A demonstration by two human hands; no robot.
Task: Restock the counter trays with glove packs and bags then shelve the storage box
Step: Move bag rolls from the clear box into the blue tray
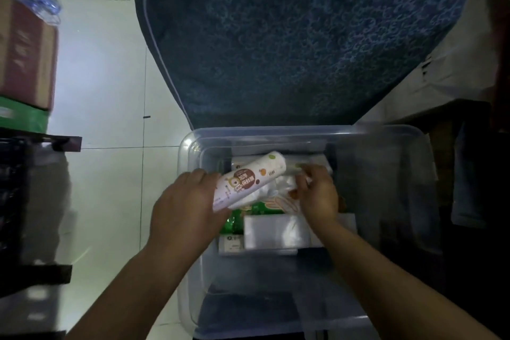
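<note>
Both hands over the open box (386, 174).
Left hand (185, 210) grips a labelled roll (249, 182); right hand (317, 193) pinches a white pack (281, 185) among the contents.

Blue cushion (289, 36) — cardboard boxes (24, 55) left.

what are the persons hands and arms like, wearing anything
Nothing worn that shows. The left hand and right hand are bare, with no gloves. The left forearm and right forearm are bare as well, with no sleeve or cuff in view. I can see no watch, bracelet or ring, though the light is dim.
</note>
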